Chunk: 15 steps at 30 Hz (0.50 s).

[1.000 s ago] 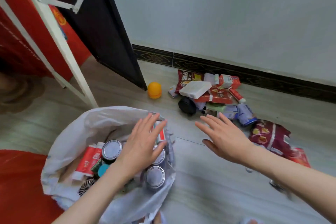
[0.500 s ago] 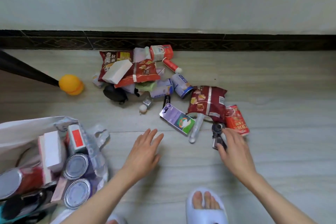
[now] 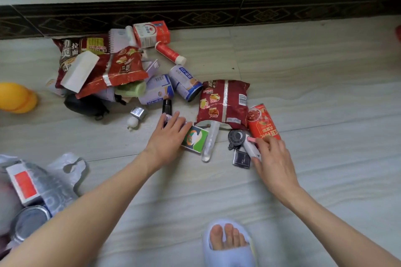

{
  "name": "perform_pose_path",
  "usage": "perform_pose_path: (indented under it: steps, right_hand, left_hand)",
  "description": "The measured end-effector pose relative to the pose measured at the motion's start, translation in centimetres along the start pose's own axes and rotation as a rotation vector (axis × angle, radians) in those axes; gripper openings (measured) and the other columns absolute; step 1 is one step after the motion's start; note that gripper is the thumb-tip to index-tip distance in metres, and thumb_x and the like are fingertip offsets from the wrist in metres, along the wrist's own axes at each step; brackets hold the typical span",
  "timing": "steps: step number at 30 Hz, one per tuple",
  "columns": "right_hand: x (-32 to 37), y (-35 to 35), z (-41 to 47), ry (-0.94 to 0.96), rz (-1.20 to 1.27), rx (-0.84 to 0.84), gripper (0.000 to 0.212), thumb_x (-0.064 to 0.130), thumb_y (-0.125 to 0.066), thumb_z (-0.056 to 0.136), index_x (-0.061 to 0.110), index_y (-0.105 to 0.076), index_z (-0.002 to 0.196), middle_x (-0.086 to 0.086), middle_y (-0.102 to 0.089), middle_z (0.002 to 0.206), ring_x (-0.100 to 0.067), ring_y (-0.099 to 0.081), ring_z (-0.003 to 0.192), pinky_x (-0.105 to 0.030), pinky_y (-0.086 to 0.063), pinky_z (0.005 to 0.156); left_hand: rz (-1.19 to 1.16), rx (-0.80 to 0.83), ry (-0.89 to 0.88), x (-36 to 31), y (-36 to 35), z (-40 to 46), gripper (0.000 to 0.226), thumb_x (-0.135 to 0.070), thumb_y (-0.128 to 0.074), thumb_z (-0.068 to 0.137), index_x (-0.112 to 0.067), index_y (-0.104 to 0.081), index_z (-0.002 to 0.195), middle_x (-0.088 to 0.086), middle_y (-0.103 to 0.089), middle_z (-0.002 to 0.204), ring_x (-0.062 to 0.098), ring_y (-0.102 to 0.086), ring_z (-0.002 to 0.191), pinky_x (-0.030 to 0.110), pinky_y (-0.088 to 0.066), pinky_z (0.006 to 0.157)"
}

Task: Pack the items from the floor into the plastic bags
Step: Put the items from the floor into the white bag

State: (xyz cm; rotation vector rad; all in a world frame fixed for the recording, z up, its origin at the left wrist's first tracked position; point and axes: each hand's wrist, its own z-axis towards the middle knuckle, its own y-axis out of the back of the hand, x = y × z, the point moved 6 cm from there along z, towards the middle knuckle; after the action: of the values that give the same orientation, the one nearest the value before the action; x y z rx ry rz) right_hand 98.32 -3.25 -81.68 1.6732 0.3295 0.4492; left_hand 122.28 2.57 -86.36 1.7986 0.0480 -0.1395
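Note:
A pile of snack bags, boxes and cans lies on the floor by the skirting. My left hand rests with straight fingers on the purple end of a flat box with a green picture. My right hand curls its fingers round a small white device with a pink tip, beside a dark round keyring item and a red can. A dark red snack bag lies just behind. The white plastic bag, holding cans and a box, sits at the lower left.
A clear tube lies between my hands. An orange ball sits at the far left. Blue-and-white cans, a red-and-white carton and a red tube lie further back. My slippered foot is at the bottom.
My left hand left the bag, crossed the floor and now lies on the flat box. My right hand reached the small white device and curled round it. The view swung right.

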Motion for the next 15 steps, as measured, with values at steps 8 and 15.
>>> perform_pose_path:
  steps: [8, 15]
  right_hand:
    - [0.5, 0.3, 0.5, -0.2, 0.236, 0.105, 0.024, 0.017, -0.052, 0.092, -0.001, -0.056, 0.107, -0.022, -0.059, 0.105, -0.039, -0.054, 0.095, -0.037, -0.04, 0.071]
    - [3.1, -0.4, 0.4, -0.101, 0.209, 0.301, 0.058, 0.028, -0.055, 0.09, 0.014, -0.031, 0.141, -0.016, -0.041, 0.13, -0.032, -0.042, 0.12, -0.038, -0.039, 0.095]
  left_hand:
    - [-0.195, -0.025, 0.06, -0.8, 1.1, -4.4, 0.063, -0.022, -0.079, 0.051, -0.003, -0.058, 0.107, 0.013, -0.058, 0.086, 0.03, -0.058, 0.069, 0.035, -0.048, 0.055]
    - [-0.384, -0.069, 0.285, -1.0, 3.4, -10.8, 0.065, -0.029, -0.069, 0.073, -0.005, -0.047, 0.128, 0.013, -0.051, 0.113, 0.031, -0.053, 0.1, 0.036, -0.048, 0.078]
